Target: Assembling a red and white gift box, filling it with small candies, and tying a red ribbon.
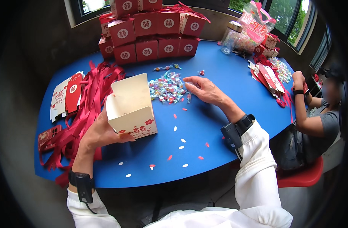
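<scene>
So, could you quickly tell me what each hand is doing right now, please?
Left hand: closed around the open cream gift box, holding it.
Right hand: open, fingers resting at the pile of wrapped candies.

Cream gift box (133,106) with red flower print along its base is sitting tilted on the blue table (219,76), top open and facing away. Pile of colourful wrapped candies (168,87) is lying just beside it, spreading loosely across the tabletop.

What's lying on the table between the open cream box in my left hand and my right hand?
In the head view, a pile of wrapped candies lies on the blue table between the cream box and your right hand, whose fingers touch its edge.
</scene>
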